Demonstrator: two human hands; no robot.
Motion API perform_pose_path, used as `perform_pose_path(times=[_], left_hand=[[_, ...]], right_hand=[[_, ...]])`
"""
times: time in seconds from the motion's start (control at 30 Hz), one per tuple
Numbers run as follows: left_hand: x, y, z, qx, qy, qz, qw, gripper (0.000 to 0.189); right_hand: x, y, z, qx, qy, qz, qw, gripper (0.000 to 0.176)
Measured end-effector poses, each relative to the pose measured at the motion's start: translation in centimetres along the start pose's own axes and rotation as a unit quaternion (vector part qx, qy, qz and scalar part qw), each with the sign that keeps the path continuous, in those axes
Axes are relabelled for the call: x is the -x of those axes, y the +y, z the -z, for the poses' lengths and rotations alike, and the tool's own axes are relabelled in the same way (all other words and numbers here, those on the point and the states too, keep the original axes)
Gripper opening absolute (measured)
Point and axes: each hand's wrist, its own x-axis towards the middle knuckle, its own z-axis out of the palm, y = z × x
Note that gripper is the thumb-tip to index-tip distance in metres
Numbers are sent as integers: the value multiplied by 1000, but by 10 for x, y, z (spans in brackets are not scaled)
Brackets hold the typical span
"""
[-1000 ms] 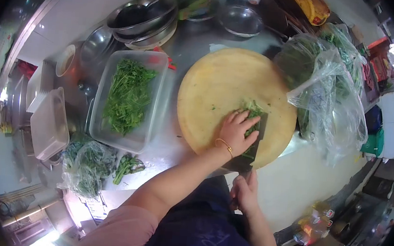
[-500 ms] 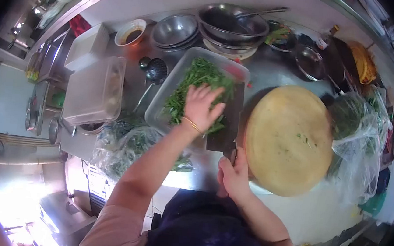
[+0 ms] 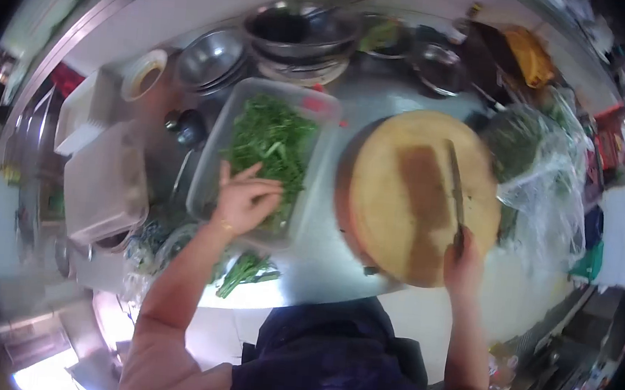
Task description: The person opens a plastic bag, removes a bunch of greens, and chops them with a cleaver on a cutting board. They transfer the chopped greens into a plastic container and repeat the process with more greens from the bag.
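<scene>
My left hand (image 3: 246, 200) hovers at the near end of a clear plastic tub (image 3: 320, 162), fingers spread and holding nothing that I can see. Chopped green leaves and stems (image 3: 269, 138) fill much of the tub. In my right hand (image 3: 464, 264) is the handle of a cleaver (image 3: 455, 179), its blade upright and seen nearly edge-on. The cleaver is above the round wooden chopping board (image 3: 379, 201), where its dark shadow falls. A bunch of green stems (image 3: 246, 274) lies at the counter's front edge, below the tub.
Metal bowls (image 3: 213, 58) and a large pan (image 3: 301, 30) line the back. A ladle (image 3: 190, 129) and a lidded plastic container (image 3: 107, 184) stand left. Bagged greens (image 3: 545, 171) sit right of the board, and more plastic-wrapped greens (image 3: 145, 251) lie front left.
The cleaver has gone from the tub's right side to above the board, in my right hand. My left hand has drawn back from the middle of the greens. The whole view has shifted.
</scene>
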Motion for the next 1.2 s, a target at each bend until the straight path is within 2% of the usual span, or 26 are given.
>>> perform_pose_path(times=[0.07, 0.1, 0.17, 0.2, 0.23, 0.27, 0.37, 0.47, 0.67, 0.77, 0.87, 0.9, 1.0, 1.03, 1.13, 1.2], left_hand=[[-10, -5, 5, 26, 119, -31, 992, 16], [-16, -2, 10, -6, 150, -38, 988, 15], [-24, 1, 16, -13, 145, 28, 989, 15], [-27, -1, 21, -23, 147, 66, 987, 14], [-33, -7, 21, -72, 181, 23, 981, 15], [-39, -9, 17, -75, 196, 61, 976, 15], [-59, -34, -6, -141, 165, 147, 965, 18], [-67, -26, -24, -141, 144, 226, 953, 21], [-76, -18, -28, -220, 144, 264, 928, 19], [-74, -29, -22, -160, 157, 257, 940, 17], [-62, -33, 1, -121, 181, 204, 955, 16], [-57, -43, 3, -97, 233, 148, 956, 17], [-49, -56, 17, 196, 217, 173, 941, 18], [-47, -50, 25, 263, 178, 233, 919, 18], [-45, -70, 33, 233, 129, 250, 931, 15], [-44, -68, 39, 331, 126, 261, 898, 13]], right_hand=[[-20, 32, 8, 162, -12, 42, 986, 49], [-27, 48, 14, 187, -29, 27, 982, 50], [-46, 67, 4, 206, -76, 25, 975, 52], [-49, 75, 0, 181, -70, 38, 980, 52], [-48, 82, -2, 155, -63, 54, 984, 52], [-47, 84, -4, 129, -56, 71, 987, 52], [-35, 93, -1, 72, -24, 124, 989, 52], [-8, 120, 32, 56, -25, 155, 986, 51], [57, 189, 93, 61, -40, 73, 995, 51], [80, 189, 101, 63, -36, 36, 997, 51], [92, 172, 90, 69, -26, 27, 997, 50], [96, 163, 82, 71, -25, 27, 997, 50], [93, 125, 56, 25, -52, 42, 997, 48], [88, 111, 49, 20, -69, 61, 996, 47], [74, 71, 39, 28, -84, 110, 990, 46], [70, 49, 39, 16, -73, 121, 990, 46]])
